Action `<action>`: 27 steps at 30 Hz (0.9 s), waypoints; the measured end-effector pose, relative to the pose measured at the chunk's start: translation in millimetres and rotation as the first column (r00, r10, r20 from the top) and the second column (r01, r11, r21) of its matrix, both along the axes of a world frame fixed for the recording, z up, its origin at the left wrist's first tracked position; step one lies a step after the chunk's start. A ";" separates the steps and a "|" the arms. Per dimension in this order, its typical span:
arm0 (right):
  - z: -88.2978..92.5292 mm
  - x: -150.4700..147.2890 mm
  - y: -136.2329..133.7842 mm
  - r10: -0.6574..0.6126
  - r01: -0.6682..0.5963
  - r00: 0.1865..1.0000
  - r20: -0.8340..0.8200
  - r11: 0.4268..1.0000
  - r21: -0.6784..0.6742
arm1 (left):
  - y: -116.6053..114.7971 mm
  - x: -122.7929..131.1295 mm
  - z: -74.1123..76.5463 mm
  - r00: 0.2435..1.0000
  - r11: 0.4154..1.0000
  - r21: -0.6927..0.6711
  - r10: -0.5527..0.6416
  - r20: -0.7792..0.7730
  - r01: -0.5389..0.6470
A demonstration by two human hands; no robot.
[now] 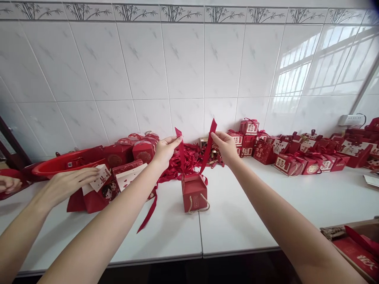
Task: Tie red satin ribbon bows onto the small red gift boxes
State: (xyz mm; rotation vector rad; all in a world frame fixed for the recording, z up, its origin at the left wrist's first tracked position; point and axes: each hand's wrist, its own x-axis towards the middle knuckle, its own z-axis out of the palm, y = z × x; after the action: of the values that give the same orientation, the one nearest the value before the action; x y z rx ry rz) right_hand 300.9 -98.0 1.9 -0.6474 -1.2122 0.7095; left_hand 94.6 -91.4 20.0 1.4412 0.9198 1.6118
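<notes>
White tiled wall (142,63) fills the back, bamboo-patterned border along the top. White desk (237,221) below it, seam down the middle. Red plastic basin (53,167) on the desk at left, near the wall. Right side: crowd of red wedding favor boxes (312,167), some bow-tied, some with double-happiness print. Open carton (365,224) at lower right corner, red boxes inside. Red ribbon heap (192,157) mid-desk toward the wall; one loose ribbon strip (151,215) lies left of center, reaching toward the near edge. Co-worker's hand (71,181) from the left is on the cream flap (101,177) of a red gift box; another hand (10,184) shows at far left edge.

Small red gift box (194,193) stands upright at desk center, in front of the heap, between the forearms. Left hand (166,150): thumb and fingers closed in a pinch on the left ribbon end (181,154). Right hand (226,148): same pinch, on the right ribbon end (206,156). Both ends rise from the box top, spread apart. Twisted cord handle (194,212) hangs at the box front.
</notes>
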 end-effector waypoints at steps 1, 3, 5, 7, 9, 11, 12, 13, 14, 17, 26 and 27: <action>0.8 -1.0 0.0 0.004 -0.004 1.000 0.003 1.000 -0.006 | 0.0 -0.9 0.1 1.000 1.000 -0.002 -0.003 0.007 0.003; 2.5 -3.0 -0.4 0.014 -0.014 1.000 0.017 1.000 -0.016 | -0.3 -2.2 0.9 1.000 1.000 -0.003 -0.012 0.021 0.012; 4.1 -4.7 -0.6 0.025 -0.025 0.999 0.031 1.000 -0.019 | -0.6 -2.4 2.4 0.999 1.000 0.000 -0.031 0.037 0.031; 5.3 -6.0 -0.3 0.037 -0.036 0.999 0.040 0.999 -0.017 | -1.1 -1.4 3.8 0.997 0.998 0.012 -0.056 0.059 0.055; 5.7 -6.9 0.6 0.050 -0.049 0.998 0.042 0.999 -0.013 | -1.9 0.5 4.5 0.993 0.996 0.036 -0.081 0.087 0.078; 5.7 -7.6 1.5 0.069 -0.068 0.997 0.039 0.998 -0.012 | -3.0 2.8 4.3 0.988 0.993 0.064 -0.108 0.110 0.102; 5.6 -7.9 1.9 0.082 -0.081 0.996 0.037 0.997 -0.012 | -3.6 3.8 3.9 0.985 0.990 0.077 -0.123 0.117 0.114; 5.6 -8.3 2.1 0.097 -0.097 0.995 0.033 0.995 -0.013 | -4.3 4.8 3.6 0.983 0.988 0.089 -0.138 0.122 0.128; 5.8 -8.6 2.1 0.115 -0.115 0.993 0.029 0.993 -0.015 | -4.9 5.7 3.2 0.981 0.985 0.098 -0.153 0.123 0.141; 7.7 -9.4 0.8 0.169 -0.168 0.985 0.019 0.986 -0.021 | -6.2 7.3 3.5 0.976 0.979 0.117 -0.182 0.120 0.169; 7.8 -9.5 -4.4 0.201 -0.201 0.980 0.007 0.979 -0.030 | -6.3 8.8 7.0 0.983 0.985 0.113 -0.141 0.118 0.128; 6.1 -9.8 -4.8 0.199 -0.199 0.980 0.002 0.980 -0.031 | -6.1 8.6 6.0 0.984 0.987 0.109 -0.132 0.116 0.119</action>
State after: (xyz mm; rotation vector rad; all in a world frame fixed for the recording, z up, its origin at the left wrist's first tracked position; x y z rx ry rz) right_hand 291.1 -102.8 8.1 -0.5585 -1.2848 0.8954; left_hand 103.3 -97.5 26.0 1.4215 0.6721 1.6528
